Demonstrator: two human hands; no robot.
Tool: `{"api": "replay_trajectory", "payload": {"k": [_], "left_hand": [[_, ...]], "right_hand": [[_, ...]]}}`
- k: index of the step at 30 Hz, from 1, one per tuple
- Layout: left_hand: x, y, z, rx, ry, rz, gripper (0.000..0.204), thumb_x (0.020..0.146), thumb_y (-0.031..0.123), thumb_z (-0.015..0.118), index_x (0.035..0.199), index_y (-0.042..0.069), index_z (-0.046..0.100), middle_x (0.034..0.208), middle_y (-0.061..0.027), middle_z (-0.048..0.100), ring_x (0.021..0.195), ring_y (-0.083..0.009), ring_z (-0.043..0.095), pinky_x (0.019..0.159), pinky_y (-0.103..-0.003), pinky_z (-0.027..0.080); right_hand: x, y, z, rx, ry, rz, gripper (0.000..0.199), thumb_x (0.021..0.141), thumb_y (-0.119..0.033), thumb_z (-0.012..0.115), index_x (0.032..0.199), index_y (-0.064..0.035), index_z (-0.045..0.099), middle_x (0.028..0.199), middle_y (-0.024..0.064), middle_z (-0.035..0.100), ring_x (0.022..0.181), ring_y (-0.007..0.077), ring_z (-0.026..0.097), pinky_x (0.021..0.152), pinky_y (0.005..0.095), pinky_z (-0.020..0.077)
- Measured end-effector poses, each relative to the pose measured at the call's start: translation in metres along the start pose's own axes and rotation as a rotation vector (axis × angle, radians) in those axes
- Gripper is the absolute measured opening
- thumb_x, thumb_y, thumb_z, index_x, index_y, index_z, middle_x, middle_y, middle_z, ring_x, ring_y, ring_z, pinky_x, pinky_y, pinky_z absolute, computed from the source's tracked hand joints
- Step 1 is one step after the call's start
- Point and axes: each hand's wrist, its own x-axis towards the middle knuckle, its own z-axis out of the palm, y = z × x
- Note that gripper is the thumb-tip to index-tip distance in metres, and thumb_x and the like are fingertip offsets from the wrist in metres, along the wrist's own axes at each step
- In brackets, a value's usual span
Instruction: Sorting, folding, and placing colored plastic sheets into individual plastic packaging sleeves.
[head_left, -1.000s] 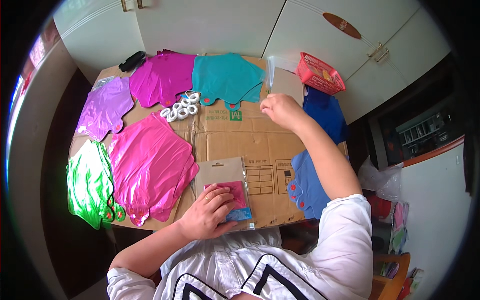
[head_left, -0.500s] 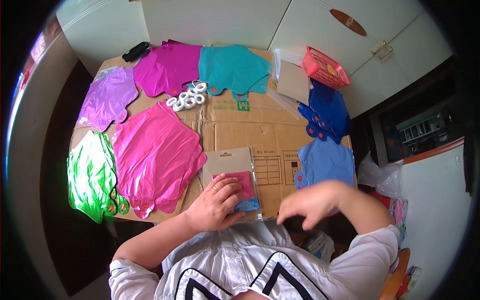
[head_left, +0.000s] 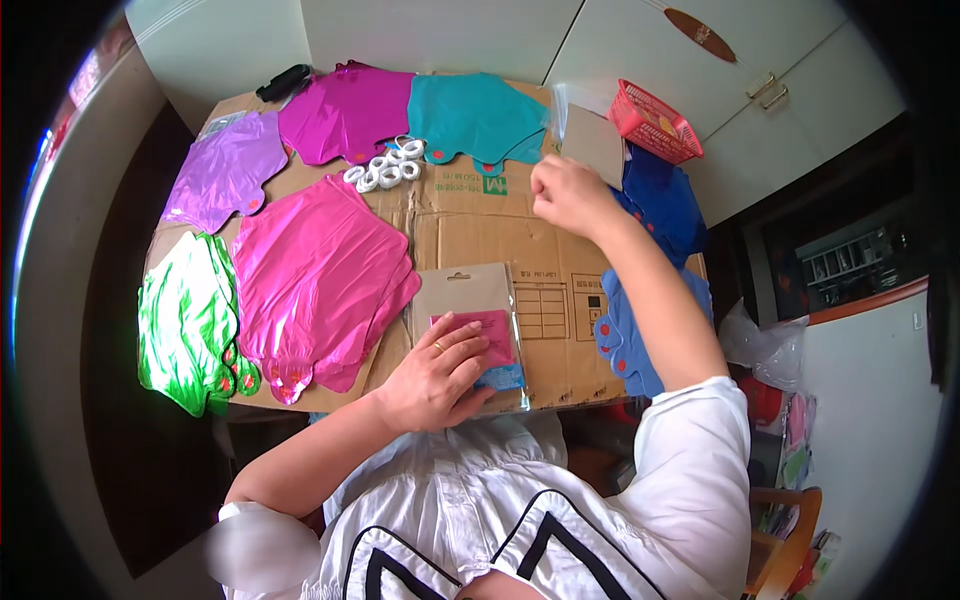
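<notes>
My left hand [head_left: 437,375], with a ring on one finger, lies with fingers outstretched on a flat clear packet [head_left: 465,288] at the near edge of the table. Inside it are a grey-brown card with a hanger slot, a folded pink foil piece [head_left: 497,347] and a blue strip [head_left: 507,378]. Farther off, my right hand [head_left: 570,193] reaches over the back right, fingers curled in. Whatever they may hold is hidden. Just beyond it are a stack of grey-brown cards [head_left: 593,145] and clear plastic sleeves [head_left: 557,112].
Foil balloons ring the cardboard-topped table [head_left: 465,225]: green [head_left: 185,320], pink [head_left: 320,280], lilac [head_left: 225,170], magenta [head_left: 345,115], teal [head_left: 475,118], dark blue [head_left: 670,205], light blue [head_left: 625,340]. White ribbon rolls [head_left: 385,168] lie mid-left; a red basket [head_left: 655,122] stands back right.
My right hand has swung from the table's near edge forward to the cards and sleeves at the back right. My left hand stays on the packet. The view has shifted slightly.
</notes>
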Motion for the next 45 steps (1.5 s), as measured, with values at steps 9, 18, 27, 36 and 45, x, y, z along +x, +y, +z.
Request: {"api": "replay_trajectory", "payload": {"k": [9, 18, 27, 36, 45], "left_hand": [[-0.01, 0.006, 0.004, 0.112, -0.015, 0.189, 0.017, 0.076, 0.008, 0.066, 0.091, 0.001, 0.062, 0.108, -0.0169, 0.063, 0.113, -0.0345, 0.06, 0.105, -0.056, 0.04], [-0.009, 0.013, 0.007, 0.11, -0.004, 0.126, 0.02, 0.078, 0.003, 0.072, 0.097, 0.0, 0.064, 0.108, -0.0142, 0.065, 0.112, -0.0316, 0.062, 0.102, -0.048, 0.045], [-0.007, 0.016, 0.012, 0.114, 0.008, 0.094, 0.02, 0.079, 0.004, 0.072, 0.097, 0.001, 0.064, 0.109, -0.0127, 0.065, 0.113, -0.0314, 0.062, 0.103, -0.048, 0.044], [-0.009, 0.015, 0.012, 0.051, 0.016, 0.084, 0.021, 0.077, 0.005, 0.074, 0.096, 0.001, 0.065, 0.109, -0.0131, 0.065, 0.113, -0.0322, 0.061, 0.104, -0.049, 0.043], [-0.008, 0.01, 0.01, 0.008, -0.015, 0.123, 0.023, 0.076, 0.004, 0.075, 0.097, 0.001, 0.066, 0.109, -0.0141, 0.065, 0.113, -0.0329, 0.062, 0.104, -0.051, 0.043]], "right_hand": [[-0.185, -0.155, -0.073, 0.532, -0.112, 0.232, 0.013, 0.087, -0.005, 0.065, 0.096, -0.0048, 0.057, 0.08, 0.0127, 0.065, 0.072, 0.0303, 0.067, 0.062, 0.0369, 0.051], [-0.23, -0.213, 0.012, 0.236, 0.373, 0.398, 0.018, 0.083, 0.003, 0.066, 0.097, -0.0023, 0.057, 0.079, 0.0135, 0.061, 0.068, 0.0327, 0.063, 0.058, 0.0387, 0.0509], [-0.206, -0.232, 0.03, 0.217, 0.342, 0.459, 0.019, 0.086, -0.003, 0.065, 0.1, -0.0023, 0.053, 0.093, 0.0161, 0.059, 0.07, 0.0354, 0.063, 0.059, 0.0409, 0.053], [-0.224, -0.212, -0.002, 0.474, 0.162, 0.379, 0.03, 0.079, 0.0, 0.071, 0.106, -0.0021, 0.06, 0.099, 0.0117, 0.062, 0.09, 0.0318, 0.064, 0.075, 0.0393, 0.0522], [-0.174, -0.161, 0.013, 0.4, 0.106, 0.442, 0.046, 0.062, -0.023, 0.088, 0.09, -0.0071, 0.056, 0.082, 0.0078, 0.06, 0.076, 0.0311, 0.062, 0.064, 0.0383, 0.0489]]}}
